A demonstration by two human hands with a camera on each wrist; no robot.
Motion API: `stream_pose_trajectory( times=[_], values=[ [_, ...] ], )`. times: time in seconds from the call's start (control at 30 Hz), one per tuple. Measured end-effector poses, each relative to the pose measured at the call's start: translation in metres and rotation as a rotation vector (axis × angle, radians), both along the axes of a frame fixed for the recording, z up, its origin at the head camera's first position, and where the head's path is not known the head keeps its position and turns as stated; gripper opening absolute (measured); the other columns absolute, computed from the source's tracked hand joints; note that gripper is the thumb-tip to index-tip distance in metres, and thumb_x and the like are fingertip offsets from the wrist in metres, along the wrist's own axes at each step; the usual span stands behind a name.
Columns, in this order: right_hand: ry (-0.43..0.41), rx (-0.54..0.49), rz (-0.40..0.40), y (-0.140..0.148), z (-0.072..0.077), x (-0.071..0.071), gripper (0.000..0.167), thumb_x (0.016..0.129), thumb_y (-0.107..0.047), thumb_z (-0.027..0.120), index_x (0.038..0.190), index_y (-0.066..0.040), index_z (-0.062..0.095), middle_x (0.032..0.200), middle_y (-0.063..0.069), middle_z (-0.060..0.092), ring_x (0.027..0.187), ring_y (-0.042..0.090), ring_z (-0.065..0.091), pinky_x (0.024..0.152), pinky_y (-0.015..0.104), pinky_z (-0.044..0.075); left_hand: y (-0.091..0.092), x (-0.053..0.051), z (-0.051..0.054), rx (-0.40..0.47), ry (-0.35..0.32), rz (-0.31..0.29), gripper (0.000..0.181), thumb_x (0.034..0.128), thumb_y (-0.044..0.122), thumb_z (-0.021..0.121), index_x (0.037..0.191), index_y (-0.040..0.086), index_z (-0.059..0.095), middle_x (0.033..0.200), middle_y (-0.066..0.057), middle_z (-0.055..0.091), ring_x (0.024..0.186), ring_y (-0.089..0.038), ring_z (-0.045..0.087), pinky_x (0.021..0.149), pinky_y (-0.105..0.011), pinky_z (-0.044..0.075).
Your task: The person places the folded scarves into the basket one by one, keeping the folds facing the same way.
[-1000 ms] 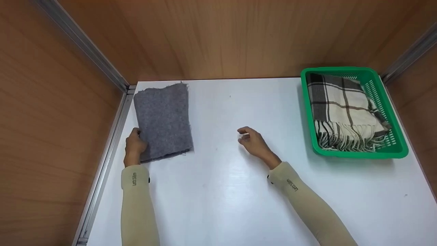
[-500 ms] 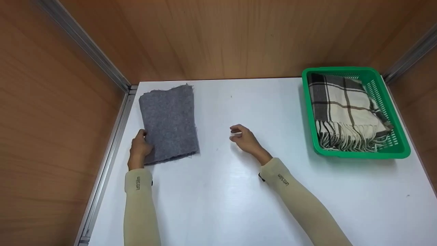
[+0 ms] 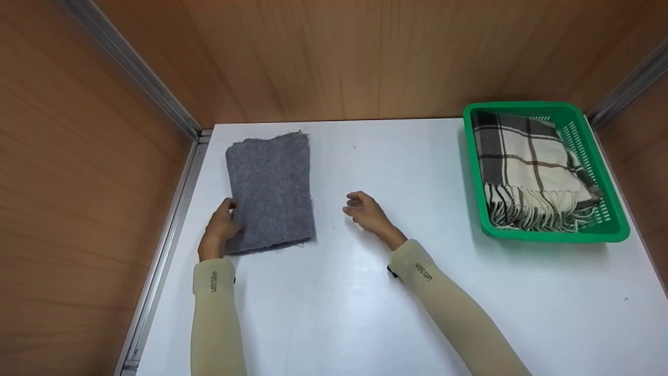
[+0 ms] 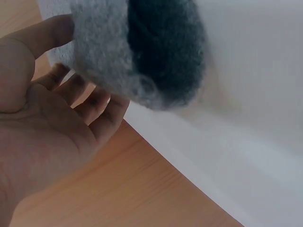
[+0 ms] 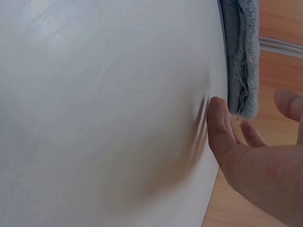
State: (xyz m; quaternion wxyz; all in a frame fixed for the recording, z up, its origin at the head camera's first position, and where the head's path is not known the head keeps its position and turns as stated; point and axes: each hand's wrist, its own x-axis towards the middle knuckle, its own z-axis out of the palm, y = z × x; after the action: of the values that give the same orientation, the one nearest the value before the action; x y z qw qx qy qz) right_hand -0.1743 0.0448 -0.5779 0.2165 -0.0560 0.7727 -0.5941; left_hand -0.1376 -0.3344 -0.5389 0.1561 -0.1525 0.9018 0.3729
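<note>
A folded grey woollen cloth (image 3: 274, 193) with frayed edges lies on the left half of the white table. My left hand (image 3: 222, 225) holds its left folded edge near the front corner. In the left wrist view the thumb (image 4: 57, 30) lies on one face of the cloth (image 4: 104, 42), and the fingers reach around the other side of the fold. To the right of the cloth, my right hand (image 3: 368, 213) hovers low over the table, apart from it. Its fingers are loosely bent with nothing between them. The right wrist view shows the cloth's layered edge (image 5: 242, 61) beyond the fingertips.
At the back right stands a green plastic basket (image 3: 553, 237) holding a folded plaid scarf (image 3: 532, 162) with fringes. Wooden panels (image 3: 334, 57) enclose the white table (image 3: 323, 318) at the back and both sides, with metal rails at the corners.
The grey cloth and my left hand have shifted to the right and slightly nearer. My right hand has moved left, closer to the cloth. The basket has stayed in place.
</note>
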Motion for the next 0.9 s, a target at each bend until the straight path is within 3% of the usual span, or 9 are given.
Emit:
stream_pose_trajectory(
  times=[0.17, 0.5, 0.9],
  values=[
    [-0.062, -0.085, -0.026, -0.001, 0.0, 0.0, 0.051, 0.106, -0.015, 0.062, 0.15, 0.005, 0.048, 0.145, 0.025, 0.056, 0.134, 0.036, 0.059, 0.105, 0.043, 0.054, 0.004, -0.001, 0.0, -0.004, -0.006, -0.052, 0.065, 0.096, -0.006, 0.064, 0.155, -0.002, 0.037, 0.164, -0.031, 0.035, 0.15, -0.05, 0.034, 0.118, -0.065, 0.035],
    [-0.158, -0.165, -0.036, -0.008, 0.0, 0.002, 0.06, 0.108, -0.017, 0.062, 0.16, 0.002, 0.039, 0.152, 0.025, 0.051, 0.135, 0.037, 0.058, 0.11, 0.044, 0.051, 0.015, -0.003, 0.0, -0.003, -0.023, -0.094, 0.069, 0.0936, -0.005, 0.068, 0.156, -0.002, 0.038, 0.162, -0.031, 0.038, 0.149, -0.051, 0.037, 0.117, -0.065, 0.037],
    [-0.205, -0.221, -0.053, -0.014, 0.0, 0.007, 0.054, 0.111, -0.015, 0.056, 0.158, 0.004, 0.039, 0.153, 0.025, 0.051, 0.134, 0.037, 0.059, 0.108, 0.044, 0.052, 0.03, -0.004, -0.005, 0.043, -0.01, -0.134, 0.064, 0.0927, -0.008, 0.067, 0.151, -0.001, 0.043, 0.162, -0.029, 0.039, 0.15, -0.049, 0.037, 0.116, -0.065, 0.038]
  ],
)
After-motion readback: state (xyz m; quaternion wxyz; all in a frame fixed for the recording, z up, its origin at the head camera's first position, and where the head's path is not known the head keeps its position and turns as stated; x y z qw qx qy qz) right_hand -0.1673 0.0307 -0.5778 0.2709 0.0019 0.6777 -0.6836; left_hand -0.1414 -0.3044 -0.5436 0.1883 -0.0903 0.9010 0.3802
